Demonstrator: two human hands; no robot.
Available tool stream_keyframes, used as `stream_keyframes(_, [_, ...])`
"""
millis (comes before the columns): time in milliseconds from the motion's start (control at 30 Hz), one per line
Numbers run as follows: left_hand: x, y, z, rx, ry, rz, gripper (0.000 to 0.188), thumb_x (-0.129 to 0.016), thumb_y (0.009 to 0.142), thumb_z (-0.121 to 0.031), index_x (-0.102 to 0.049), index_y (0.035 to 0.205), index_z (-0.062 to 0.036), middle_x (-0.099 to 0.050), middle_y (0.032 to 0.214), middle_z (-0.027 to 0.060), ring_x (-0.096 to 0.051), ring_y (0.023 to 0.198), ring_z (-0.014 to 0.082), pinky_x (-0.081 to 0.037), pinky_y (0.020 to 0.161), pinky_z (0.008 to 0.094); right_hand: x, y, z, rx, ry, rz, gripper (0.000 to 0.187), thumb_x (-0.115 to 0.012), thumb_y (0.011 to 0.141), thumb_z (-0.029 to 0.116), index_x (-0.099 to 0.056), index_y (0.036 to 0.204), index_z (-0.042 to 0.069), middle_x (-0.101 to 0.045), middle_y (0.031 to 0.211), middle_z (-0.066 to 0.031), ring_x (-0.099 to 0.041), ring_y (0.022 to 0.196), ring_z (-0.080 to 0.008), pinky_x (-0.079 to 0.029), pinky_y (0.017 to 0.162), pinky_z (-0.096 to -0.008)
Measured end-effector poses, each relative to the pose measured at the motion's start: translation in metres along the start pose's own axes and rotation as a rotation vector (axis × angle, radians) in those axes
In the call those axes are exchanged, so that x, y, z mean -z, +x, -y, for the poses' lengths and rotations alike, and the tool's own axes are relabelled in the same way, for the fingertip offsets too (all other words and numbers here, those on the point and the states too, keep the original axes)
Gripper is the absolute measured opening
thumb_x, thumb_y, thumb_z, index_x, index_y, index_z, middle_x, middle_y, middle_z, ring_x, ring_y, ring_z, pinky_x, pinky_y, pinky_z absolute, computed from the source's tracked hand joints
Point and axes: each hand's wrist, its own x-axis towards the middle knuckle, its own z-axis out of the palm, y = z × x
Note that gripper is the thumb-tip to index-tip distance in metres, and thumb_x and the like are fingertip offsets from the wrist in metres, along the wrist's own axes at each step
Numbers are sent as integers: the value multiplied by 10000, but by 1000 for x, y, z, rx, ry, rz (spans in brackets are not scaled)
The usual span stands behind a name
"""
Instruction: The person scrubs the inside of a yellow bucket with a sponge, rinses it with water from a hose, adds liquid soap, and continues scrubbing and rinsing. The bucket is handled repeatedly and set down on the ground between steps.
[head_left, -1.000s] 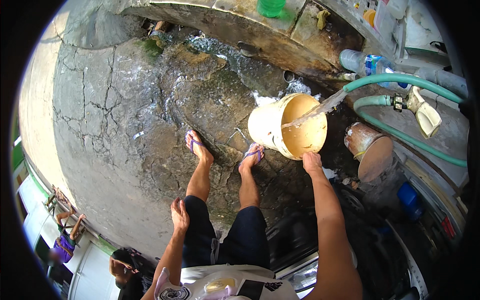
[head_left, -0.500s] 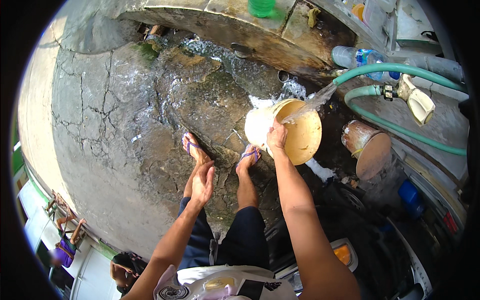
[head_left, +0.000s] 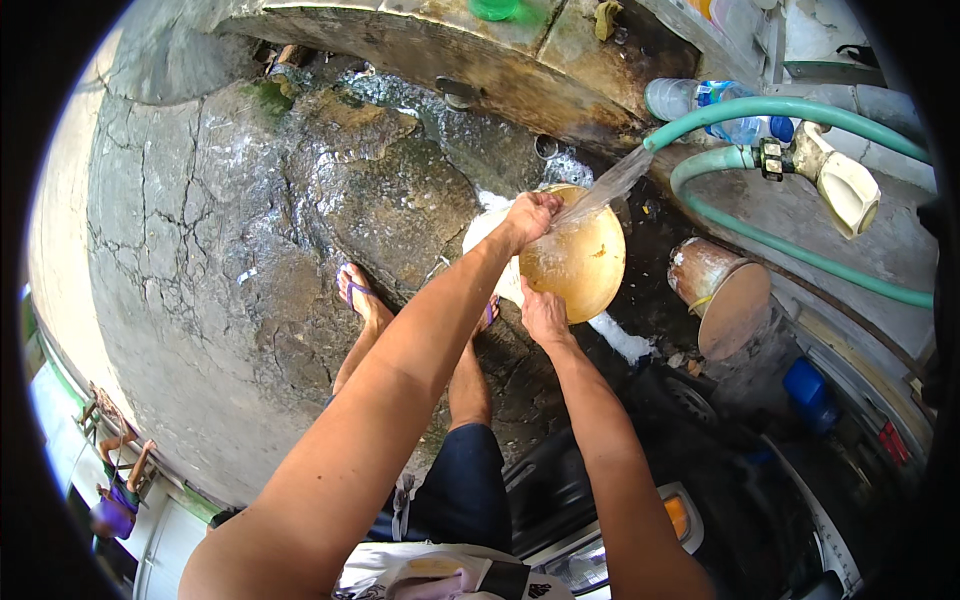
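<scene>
A cream-yellow bucket (head_left: 597,284) is tilted, with its mouth turned toward the right. Both my hands grip its rim. My left hand (head_left: 534,216) is closed on the upper left of the rim, close to the stream of water (head_left: 606,184). Lower down, my right hand (head_left: 545,312) is wrapped round the near edge of the rim. Water runs into the bucket from the end of a green hose (head_left: 790,108) at the upper right. Suds lie on the ground beside the bucket.
Wet, cracked concrete (head_left: 240,330) lies around my feet. A raised ledge (head_left: 560,70) runs along the far side. At the right are a plastic bottle (head_left: 735,112), a pale tap-like fitting (head_left: 845,185) and a rusty can (head_left: 703,265). A dark vehicle (head_left: 640,430) stands near right; a person (head_left: 125,500) is far left.
My left hand has moved up and right from beside my leg and now grips the bucket's rim. My right hand stays on the rim, now lower. The water still runs in.
</scene>
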Motion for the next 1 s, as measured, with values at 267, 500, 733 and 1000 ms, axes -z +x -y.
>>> stream_keyframes(267, [-19, -9, -8, 368, 26, -90, 168, -626, 951, -76, -718, 852, 24, -749, 779, 174, -746, 691, 289, -596, 573, 389, 29, -14, -50, 408, -144, -214, 495, -593, 906, 51, -580, 1399, 85, -730, 805, -201, -733, 774, -365, -566, 718, -489])
stream_keyframes(500, [-7, -43, -11, 6, 580, -158, 224, -604, 966, -172, -730, 902, 1, -727, 754, 149, -699, 695, 230, -556, 707, 414, 50, 7, -41, -32, 383, 269, 302, -666, 935, 124, -720, 1228, 76, -761, 967, -205, -750, 963, -291, -581, 855, -428])
stream_keyframes(733, [124, -207, 24, 11, 326, -497, 297, -568, 1064, -176, -663, 1246, 39, -735, 1108, 158, -671, 1029, 205, -509, 968, 323, -8, 108, -4, -320, 1160, -110, 536, -760, 925, 195, -571, 1373, -33, -703, 1239, -188, -673, 1131, -286, -520, 990, -377])
stream_keyframes(1000, [277, -428, 106, 233, 567, -866, 309, -536, 1081, -240, -661, 1224, 4, -713, 1088, 151, -673, 977, 217, -520, 922, 350, -4, 35, 5, 85, 259, -27, 168, -681, 870, 83, -665, 1022, 14, -692, 799, -263, -687, 770, -486, -533, 693, -563])
